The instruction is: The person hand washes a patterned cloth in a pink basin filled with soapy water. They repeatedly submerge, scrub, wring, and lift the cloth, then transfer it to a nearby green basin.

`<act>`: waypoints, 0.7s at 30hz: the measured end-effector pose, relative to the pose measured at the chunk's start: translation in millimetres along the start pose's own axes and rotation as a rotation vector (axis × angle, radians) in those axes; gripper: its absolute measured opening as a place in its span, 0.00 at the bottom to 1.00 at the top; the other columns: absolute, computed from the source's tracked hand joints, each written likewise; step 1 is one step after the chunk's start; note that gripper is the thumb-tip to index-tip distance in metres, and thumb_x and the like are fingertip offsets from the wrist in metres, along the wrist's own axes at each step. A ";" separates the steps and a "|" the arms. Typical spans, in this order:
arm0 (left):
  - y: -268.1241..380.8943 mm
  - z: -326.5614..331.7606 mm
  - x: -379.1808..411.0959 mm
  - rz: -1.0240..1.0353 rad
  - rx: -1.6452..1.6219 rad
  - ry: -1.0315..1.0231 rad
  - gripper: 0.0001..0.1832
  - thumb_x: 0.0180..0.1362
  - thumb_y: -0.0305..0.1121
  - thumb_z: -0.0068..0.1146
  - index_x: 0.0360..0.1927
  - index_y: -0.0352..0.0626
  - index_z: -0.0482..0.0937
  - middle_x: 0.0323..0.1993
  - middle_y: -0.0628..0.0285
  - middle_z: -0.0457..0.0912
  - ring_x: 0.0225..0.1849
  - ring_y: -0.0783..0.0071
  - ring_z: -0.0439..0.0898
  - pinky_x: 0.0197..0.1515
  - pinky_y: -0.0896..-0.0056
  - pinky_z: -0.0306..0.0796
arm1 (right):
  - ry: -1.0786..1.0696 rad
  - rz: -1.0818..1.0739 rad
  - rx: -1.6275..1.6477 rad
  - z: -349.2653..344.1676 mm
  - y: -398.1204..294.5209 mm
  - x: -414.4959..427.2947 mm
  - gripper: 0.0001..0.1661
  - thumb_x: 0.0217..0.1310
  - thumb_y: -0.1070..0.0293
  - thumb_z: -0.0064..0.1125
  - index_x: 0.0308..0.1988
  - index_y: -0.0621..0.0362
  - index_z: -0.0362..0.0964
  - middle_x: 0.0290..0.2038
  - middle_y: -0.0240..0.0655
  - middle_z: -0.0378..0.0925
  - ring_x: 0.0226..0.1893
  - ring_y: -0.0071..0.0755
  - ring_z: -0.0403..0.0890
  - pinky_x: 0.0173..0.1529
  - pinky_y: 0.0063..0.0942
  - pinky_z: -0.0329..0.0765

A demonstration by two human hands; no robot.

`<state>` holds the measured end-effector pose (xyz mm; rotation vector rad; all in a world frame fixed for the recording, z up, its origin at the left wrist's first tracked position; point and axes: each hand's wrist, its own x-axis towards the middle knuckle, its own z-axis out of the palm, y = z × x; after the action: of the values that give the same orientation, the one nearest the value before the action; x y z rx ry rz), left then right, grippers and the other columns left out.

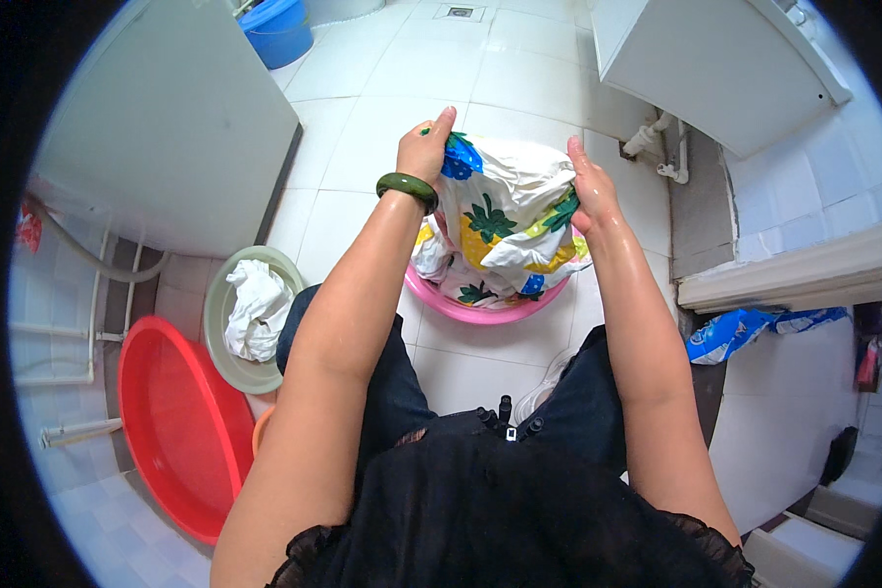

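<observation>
A white cloth printed with colourful pineapples [511,213] is stretched between my two hands. My left hand [424,151] grips its upper left edge, thumb up, with a green bangle [407,192] on the wrist. At the right edge, my right hand [594,192] pinches the fabric, thumb also raised. Both hands look wet. Below the cloth stands a pink plastic basin [478,314] on the floor between my knees. The lower part of the cloth hangs or lies in this basin, hiding most of its inside.
A pale green basin [214,323] with a white cloth [256,309] in it sits to the left. Beside it a red basin [169,434] leans at the wall. A blue bucket [278,37] stands far left, past a white appliance [169,132]. White drain pipes [650,140] are at right.
</observation>
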<state>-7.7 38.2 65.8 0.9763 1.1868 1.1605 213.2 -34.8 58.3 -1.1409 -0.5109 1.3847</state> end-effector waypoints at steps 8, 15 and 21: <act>1.4 20.2 -23.2 0.289 0.523 -0.700 0.23 0.55 0.49 0.63 0.41 0.38 0.80 0.38 0.58 0.81 0.42 0.72 0.77 0.46 0.72 0.71 | -0.182 -0.005 -0.283 18.6 -2.9 -21.9 0.30 0.59 0.43 0.58 0.40 0.63 0.74 0.33 0.35 0.78 0.33 0.25 0.78 0.38 0.25 0.76; 13.1 13.0 -22.2 0.138 0.048 -0.461 0.08 0.55 0.35 0.61 0.29 0.43 0.76 0.26 0.68 0.78 0.27 0.83 0.74 0.31 0.80 0.68 | -0.363 -0.168 -0.684 13.3 -7.1 -24.5 0.23 0.56 0.56 0.66 0.44 0.58 0.70 0.38 0.30 0.76 0.41 0.21 0.75 0.47 0.22 0.72; 12.8 1.2 -8.6 0.181 -0.216 -0.350 0.05 0.58 0.31 0.58 0.30 0.45 0.73 0.27 0.67 0.78 0.28 0.81 0.75 0.34 0.78 0.70 | -0.410 -0.188 -0.963 6.0 13.9 -17.2 0.24 0.48 0.60 0.72 0.42 0.59 0.72 0.37 0.35 0.78 0.39 0.26 0.78 0.45 0.25 0.75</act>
<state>-8.3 31.9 79.8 1.0831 0.6914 1.1738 198.0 -51.5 54.7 -1.4889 -1.6578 1.2104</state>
